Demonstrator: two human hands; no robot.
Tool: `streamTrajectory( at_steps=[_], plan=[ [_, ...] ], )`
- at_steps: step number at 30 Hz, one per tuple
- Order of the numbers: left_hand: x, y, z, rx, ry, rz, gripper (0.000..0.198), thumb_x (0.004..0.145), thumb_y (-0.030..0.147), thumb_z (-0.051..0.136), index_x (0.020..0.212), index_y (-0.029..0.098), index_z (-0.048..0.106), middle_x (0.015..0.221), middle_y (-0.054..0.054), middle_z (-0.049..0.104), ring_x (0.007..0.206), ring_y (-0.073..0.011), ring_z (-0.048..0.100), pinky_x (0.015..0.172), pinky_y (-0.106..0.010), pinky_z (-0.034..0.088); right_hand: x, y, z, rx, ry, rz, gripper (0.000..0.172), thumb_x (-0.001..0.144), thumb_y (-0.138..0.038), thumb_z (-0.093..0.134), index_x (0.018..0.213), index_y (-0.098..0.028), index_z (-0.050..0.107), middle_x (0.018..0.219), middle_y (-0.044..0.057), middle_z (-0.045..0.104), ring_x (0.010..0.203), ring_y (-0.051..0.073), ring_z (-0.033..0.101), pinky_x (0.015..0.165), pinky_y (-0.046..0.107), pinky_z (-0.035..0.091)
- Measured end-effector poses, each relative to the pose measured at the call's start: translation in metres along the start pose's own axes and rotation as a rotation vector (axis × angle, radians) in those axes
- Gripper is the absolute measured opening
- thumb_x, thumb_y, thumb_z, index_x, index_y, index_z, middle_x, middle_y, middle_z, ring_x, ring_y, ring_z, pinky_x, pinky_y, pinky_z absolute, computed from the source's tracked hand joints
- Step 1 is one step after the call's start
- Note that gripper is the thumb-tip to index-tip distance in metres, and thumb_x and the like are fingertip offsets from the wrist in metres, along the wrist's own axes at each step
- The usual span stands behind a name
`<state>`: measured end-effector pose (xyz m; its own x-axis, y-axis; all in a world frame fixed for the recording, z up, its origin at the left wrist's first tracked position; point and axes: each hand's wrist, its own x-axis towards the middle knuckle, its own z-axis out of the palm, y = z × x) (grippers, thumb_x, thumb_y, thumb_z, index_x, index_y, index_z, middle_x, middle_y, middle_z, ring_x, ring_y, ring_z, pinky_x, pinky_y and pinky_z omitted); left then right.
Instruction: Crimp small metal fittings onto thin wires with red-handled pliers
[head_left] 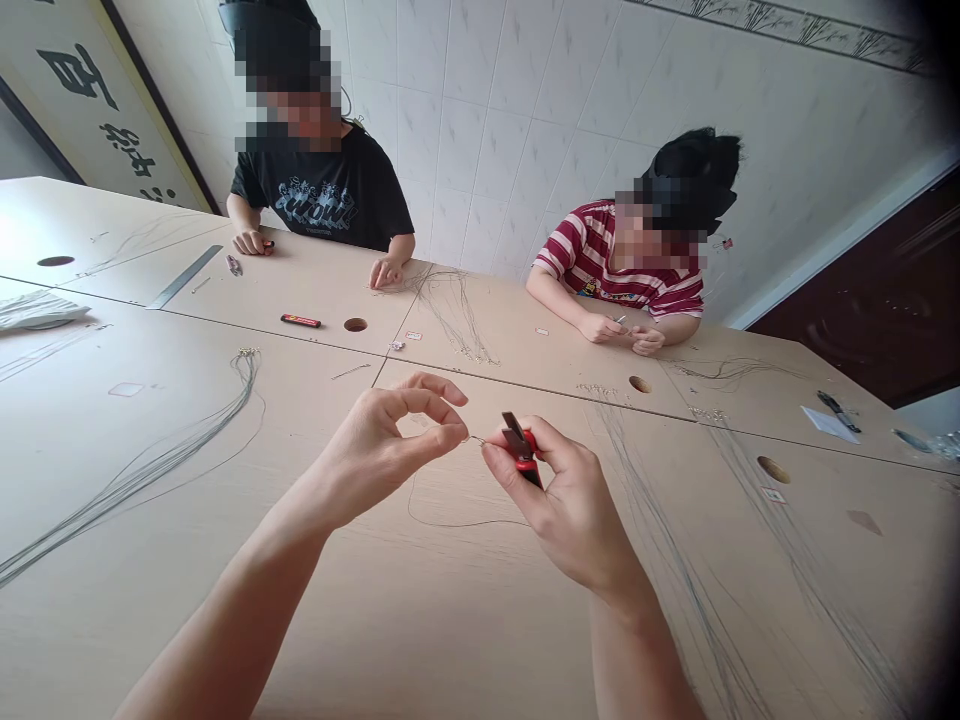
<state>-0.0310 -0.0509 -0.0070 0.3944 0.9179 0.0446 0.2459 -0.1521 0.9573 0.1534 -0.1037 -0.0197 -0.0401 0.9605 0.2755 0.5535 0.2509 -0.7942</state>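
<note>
Above the pale wooden table (360, 610), my left hand (397, 430) pinches a thin wire (475, 438) between thumb and forefinger, its other fingers curled loosely. My right hand (559, 500) holds red-and-black pliers (523, 450) in its palm, with their dark jaws pointing up and a little apart. Its thumb and forefinger tips also meet the wire's end, close to the left fingertips. A small looped part seems to be at that end, but it is too tiny to make out. The wire's slack curves down below both hands onto the table.
A bundle of wires (195, 430) with small metal ends lies at left, and further wires (667, 540) spread at right. Across the table sit two people, one in a black shirt (322, 195), one in a striped shirt (577, 250). A red-black knife (300, 320) and a steel ruler (186, 277) lie beyond.
</note>
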Motion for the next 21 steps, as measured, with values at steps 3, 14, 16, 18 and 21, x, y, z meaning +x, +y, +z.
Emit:
streamTrajectory(
  at_steps=[3,14,16,18,21],
  plan=[
    [-0.0001,0.0004,0.0008,0.005,-0.014,-0.004,0.017,0.083,0.033,0.065,0.075,0.020,0.073,0.119,-0.006,0.063,0.090,-0.0202,0.063,0.062,-0.027,0.047,0.0002,-0.0011,0.0006,-0.008,-0.007,-0.007,0.018,0.092,-0.032,0.054,0.078,-0.022,0.054,0.073,-0.001,0.060,0.069,0.013,0.051,0.068,0.026,0.044],
    [0.0006,0.0001,0.0019,0.030,-0.026,0.017,0.014,0.083,0.031,0.065,0.075,0.023,0.074,0.117,-0.004,0.064,0.092,-0.0204,0.063,0.060,-0.026,0.046,0.0007,-0.0004,0.0021,-0.006,-0.011,-0.003,0.017,0.092,-0.032,0.054,0.079,-0.021,0.056,0.074,0.000,0.062,0.068,0.013,0.052,0.067,0.026,0.044],
    [0.0003,-0.0001,0.0016,0.043,-0.020,0.035,0.014,0.081,0.030,0.066,0.073,0.022,0.073,0.115,-0.005,0.064,0.093,-0.0212,0.063,0.060,-0.026,0.047,0.0008,-0.0004,0.0017,0.006,-0.017,0.008,0.018,0.092,-0.033,0.054,0.079,-0.021,0.057,0.076,0.000,0.063,0.069,0.013,0.053,0.067,0.026,0.044],
    [-0.0001,0.0002,0.0011,0.055,-0.013,0.044,0.014,0.081,0.031,0.066,0.073,0.022,0.073,0.115,-0.005,0.065,0.093,-0.0217,0.064,0.060,-0.026,0.047,0.0011,-0.0008,0.0014,0.010,-0.021,0.014,0.018,0.092,-0.033,0.054,0.079,-0.021,0.057,0.076,0.001,0.063,0.069,0.014,0.053,0.067,0.026,0.044],
    [-0.0005,0.0009,0.0004,0.064,-0.020,0.036,0.015,0.082,0.031,0.065,0.074,0.021,0.073,0.116,-0.006,0.064,0.093,-0.0217,0.064,0.058,-0.025,0.046,0.0018,-0.0019,0.0013,0.010,-0.019,0.013,0.018,0.092,-0.033,0.055,0.078,-0.021,0.057,0.075,0.000,0.063,0.068,0.013,0.052,0.067,0.025,0.044]
  ],
)
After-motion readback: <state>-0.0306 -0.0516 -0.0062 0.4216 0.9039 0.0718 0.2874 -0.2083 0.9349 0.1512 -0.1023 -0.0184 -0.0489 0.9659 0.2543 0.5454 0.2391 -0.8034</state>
